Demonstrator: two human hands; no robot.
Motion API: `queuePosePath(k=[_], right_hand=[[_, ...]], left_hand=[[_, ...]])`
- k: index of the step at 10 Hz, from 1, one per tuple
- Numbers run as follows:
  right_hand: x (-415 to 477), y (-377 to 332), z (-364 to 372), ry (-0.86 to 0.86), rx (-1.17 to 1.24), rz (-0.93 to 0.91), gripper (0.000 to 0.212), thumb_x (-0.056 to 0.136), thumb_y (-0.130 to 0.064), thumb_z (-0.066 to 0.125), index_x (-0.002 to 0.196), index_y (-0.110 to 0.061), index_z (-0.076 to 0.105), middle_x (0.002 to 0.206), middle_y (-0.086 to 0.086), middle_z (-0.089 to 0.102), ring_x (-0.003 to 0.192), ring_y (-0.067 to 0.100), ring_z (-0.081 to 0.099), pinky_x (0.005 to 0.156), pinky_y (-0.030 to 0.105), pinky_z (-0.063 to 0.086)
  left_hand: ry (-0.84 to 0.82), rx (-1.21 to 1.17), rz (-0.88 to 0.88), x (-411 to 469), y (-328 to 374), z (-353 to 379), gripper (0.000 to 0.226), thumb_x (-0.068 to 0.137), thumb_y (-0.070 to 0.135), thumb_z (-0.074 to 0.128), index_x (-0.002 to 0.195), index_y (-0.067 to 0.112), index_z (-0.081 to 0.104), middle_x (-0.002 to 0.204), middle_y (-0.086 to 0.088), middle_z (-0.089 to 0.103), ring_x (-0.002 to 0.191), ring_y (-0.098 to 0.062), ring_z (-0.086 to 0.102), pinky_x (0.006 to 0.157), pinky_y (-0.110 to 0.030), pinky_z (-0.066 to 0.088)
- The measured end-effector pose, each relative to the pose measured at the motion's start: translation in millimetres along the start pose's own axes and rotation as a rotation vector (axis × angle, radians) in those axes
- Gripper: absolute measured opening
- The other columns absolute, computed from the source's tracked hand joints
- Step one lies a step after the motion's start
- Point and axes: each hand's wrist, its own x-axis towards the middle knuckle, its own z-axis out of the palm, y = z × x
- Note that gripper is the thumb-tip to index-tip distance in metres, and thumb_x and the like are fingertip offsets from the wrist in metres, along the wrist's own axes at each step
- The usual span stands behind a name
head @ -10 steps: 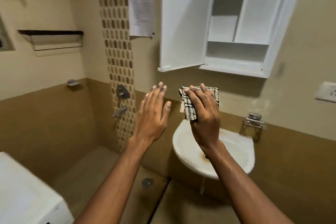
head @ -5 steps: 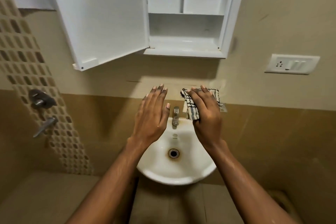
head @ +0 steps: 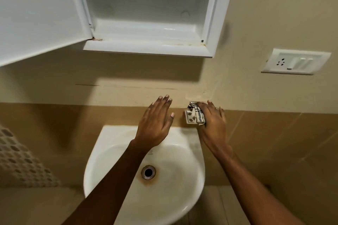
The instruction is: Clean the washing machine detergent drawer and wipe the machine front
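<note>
My right hand (head: 213, 122) holds a black-and-white checked cloth (head: 199, 115) down on a small white wall-mounted holder (head: 189, 119) just right of the white sink (head: 117, 151). The cloth is bunched under my fingers and mostly covered by the hand. Over the back rim of the sink hovers my left hand (head: 155, 120), fingers straight and together, holding nothing. The tap is hidden behind my left hand. The washing machine and its drawer are out of view.
A white wall cabinet (head: 146, 23) hangs above the sink with its door (head: 36, 14) swung open to the left. A white switch and socket plate (head: 295, 61) is on the wall at right. Patterned mosaic tiles (head: 20, 160) run down the left wall.
The view swung right from the washing machine corner and closed in on the sink. My right hand lowered the cloth onto the wall holder; my left hand moved over the sink's back rim.
</note>
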Motion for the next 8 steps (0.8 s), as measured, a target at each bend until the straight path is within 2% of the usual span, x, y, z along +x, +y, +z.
queuePosePath(k=[1, 2, 3, 4, 5, 6, 7, 8], right_hand=[[22, 40, 15, -0.104, 0.002, 0.108, 0.055, 0.086, -0.007, 0.061, 0.137, -0.025, 0.05, 0.13, 0.001, 0.061, 0.111, 0.027, 0.062, 0.086, 0.039, 0.052], [38, 62, 30, -0.097, -0.04, 0.142, 0.06, 0.083, -0.007, 0.061, 0.141, -0.021, 0.048, 0.139, 0.003, 0.056, 0.118, 0.026, 0.058, 0.09, 0.039, 0.051], [46, 65, 51, -0.232, -0.131, 0.086, 0.066, 0.083, -0.02, 0.069, 0.144, -0.02, 0.044, 0.145, 0.009, 0.05, 0.132, 0.028, 0.047, 0.105, 0.046, 0.043], [38, 61, 72, -0.509, -0.218, 0.052, 0.065, 0.094, -0.041, 0.052, 0.152, -0.026, 0.029, 0.159, 0.008, 0.03, 0.146, 0.028, 0.027, 0.117, 0.046, 0.023], [34, 63, 78, -0.526, -0.169, 0.121, 0.069, 0.095, -0.062, 0.036, 0.155, -0.03, 0.021, 0.164, 0.004, 0.015, 0.151, 0.027, 0.014, 0.12, 0.044, 0.011], [31, 63, 77, -0.549, -0.211, 0.09, 0.079, 0.091, -0.071, 0.032, 0.157, -0.03, 0.014, 0.165, 0.004, 0.009, 0.152, 0.025, 0.007, 0.12, 0.044, 0.006], [32, 56, 72, -0.539, -0.186, 0.118, 0.083, 0.089, -0.076, 0.031, 0.155, -0.027, 0.023, 0.163, 0.006, 0.018, 0.151, 0.024, 0.014, 0.12, 0.044, 0.012], [25, 40, 65, -0.333, -0.128, 0.13, 0.07, 0.089, -0.067, 0.041, 0.138, -0.019, 0.052, 0.141, 0.007, 0.055, 0.132, 0.026, 0.047, 0.109, 0.043, 0.036]], left_hand=[[-0.07, -0.005, -0.042, 26, -8, 31, 0.06, 0.102, 0.044, 0.023, 0.153, 0.015, 0.035, 0.163, -0.001, 0.029, 0.152, -0.016, 0.019, 0.122, -0.039, 0.018], [-0.12, 0.015, -0.063, 45, -12, 50, 0.063, 0.101, 0.044, 0.02, 0.149, 0.01, 0.04, 0.159, -0.007, 0.035, 0.15, -0.023, 0.026, 0.121, -0.042, 0.023], [-0.112, 0.01, -0.07, 54, -22, 67, 0.062, 0.102, 0.044, 0.023, 0.146, 0.006, 0.045, 0.155, -0.012, 0.042, 0.147, -0.027, 0.033, 0.118, -0.045, 0.03], [-0.089, -0.005, -0.08, 52, -26, 79, 0.059, 0.103, 0.042, 0.027, 0.144, 0.005, 0.048, 0.152, -0.013, 0.047, 0.145, -0.028, 0.037, 0.117, -0.044, 0.033], [-0.071, -0.026, -0.094, 49, -25, 86, 0.059, 0.103, 0.043, 0.028, 0.144, 0.005, 0.049, 0.151, -0.012, 0.048, 0.145, -0.026, 0.037, 0.116, -0.041, 0.03], [-0.102, -0.031, -0.101, 46, -21, 86, 0.06, 0.103, 0.044, 0.027, 0.145, 0.006, 0.047, 0.152, -0.011, 0.046, 0.146, -0.025, 0.036, 0.118, -0.045, 0.032], [-0.092, -0.025, -0.094, 43, -19, 82, 0.061, 0.103, 0.045, 0.025, 0.145, 0.007, 0.047, 0.154, -0.01, 0.044, 0.147, -0.025, 0.033, 0.117, -0.047, 0.032], [-0.054, -0.024, -0.103, 33, -11, 72, 0.06, 0.104, 0.045, 0.022, 0.145, 0.008, 0.047, 0.155, -0.01, 0.043, 0.147, -0.024, 0.032, 0.117, -0.046, 0.032]])
